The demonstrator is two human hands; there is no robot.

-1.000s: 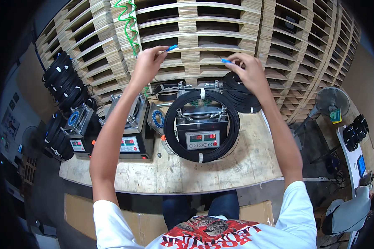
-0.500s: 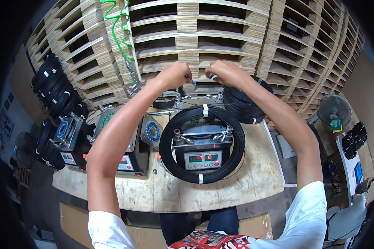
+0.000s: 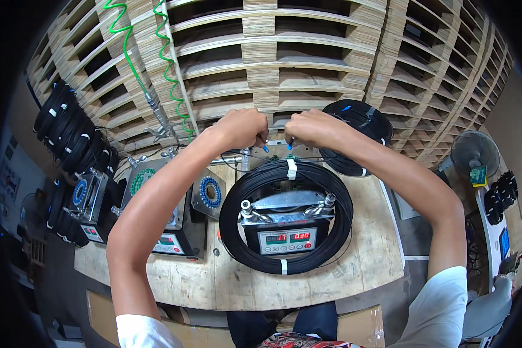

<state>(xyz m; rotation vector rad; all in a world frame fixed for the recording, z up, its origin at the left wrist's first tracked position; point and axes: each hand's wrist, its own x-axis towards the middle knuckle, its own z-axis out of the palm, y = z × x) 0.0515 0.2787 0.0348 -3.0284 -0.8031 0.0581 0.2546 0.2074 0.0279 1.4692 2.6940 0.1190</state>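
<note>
Over the back of the wooden table, pinched a blue tip in the curled left hand and a second blue tip in the curled right hand, near each other but apart. Had a black coil of cable on the near side, looped around a machine with a red-lit display.

A pale wooden bench carries three machines with digital displays and stacked black coils

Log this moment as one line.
left hand: holding small blue tip; right hand: holding another blue tip; round black cable coil: around red-lit display panel
</note>
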